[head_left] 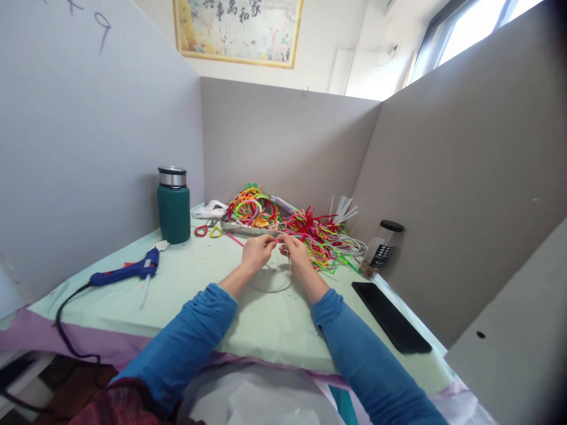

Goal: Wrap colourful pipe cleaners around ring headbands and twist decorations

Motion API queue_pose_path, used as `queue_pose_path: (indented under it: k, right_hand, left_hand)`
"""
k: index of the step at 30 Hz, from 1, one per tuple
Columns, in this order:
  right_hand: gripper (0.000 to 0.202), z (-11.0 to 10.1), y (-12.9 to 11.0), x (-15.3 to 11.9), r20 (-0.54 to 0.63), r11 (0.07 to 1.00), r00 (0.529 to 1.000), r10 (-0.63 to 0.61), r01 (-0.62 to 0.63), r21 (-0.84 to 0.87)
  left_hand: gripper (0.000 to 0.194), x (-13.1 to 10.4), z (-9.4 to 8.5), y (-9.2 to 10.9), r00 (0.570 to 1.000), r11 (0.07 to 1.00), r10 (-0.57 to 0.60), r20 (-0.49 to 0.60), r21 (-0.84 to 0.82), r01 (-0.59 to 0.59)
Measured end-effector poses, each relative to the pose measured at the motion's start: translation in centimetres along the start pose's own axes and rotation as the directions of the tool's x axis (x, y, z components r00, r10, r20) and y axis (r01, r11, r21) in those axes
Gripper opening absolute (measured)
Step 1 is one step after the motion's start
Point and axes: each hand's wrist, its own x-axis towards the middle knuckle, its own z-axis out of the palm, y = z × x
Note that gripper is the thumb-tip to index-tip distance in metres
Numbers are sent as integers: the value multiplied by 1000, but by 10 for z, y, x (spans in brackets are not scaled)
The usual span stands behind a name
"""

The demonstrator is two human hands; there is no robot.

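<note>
My left hand (pixel 258 250) and my right hand (pixel 296 252) meet over the middle of the table, fingertips pinched close together. Between them runs a thin pink pipe cleaner (pixel 235 239), its free end sticking out left past my left hand. A thin greyish hoop (pixel 271 291) hangs below my hands, its upper part at my right fingers. How the pink strand lies around the hoop is hidden by my fingers. Just behind my hands is a heap of bright pipe cleaners (pixel 316 227), red, green, pink and white.
A metal tray (pixel 248 229) holds coiled colourful rings at the back. Left are a green bottle (pixel 173 206), a blue glue gun (pixel 126 271) with a cord, and scissors (pixel 208 231). Right are a clear jar (pixel 378 251) and a black phone (pixel 390 319). Grey partitions (pixel 287 136) enclose the table.
</note>
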Motion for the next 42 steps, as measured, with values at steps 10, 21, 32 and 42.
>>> queue_pose_path:
  k: [10, 21, 32, 42]
  right_hand:
    - [28, -4, -5, -6, 339, 995, 937, 81, -93, 19]
    - [27, 3, -4, -12, 320, 997, 945, 73, -62, -44]
    - [27, -1, -4, -9, 305, 995, 949, 80, -59, -78]
    - [15, 1, -11, -14, 359, 996, 929, 92, -90, -24]
  left_hand:
    - [21, 9, 2, -8, 994, 926, -70, -87, -376, 32]
    - [23, 13, 2, -11, 993, 858, -97, -67, -510, 50]
    - [28, 14, -1, -13, 992, 875, -121, -36, -476, 90]
    - [27, 12, -7, -9, 987, 867, -159, 20, -476, 149]
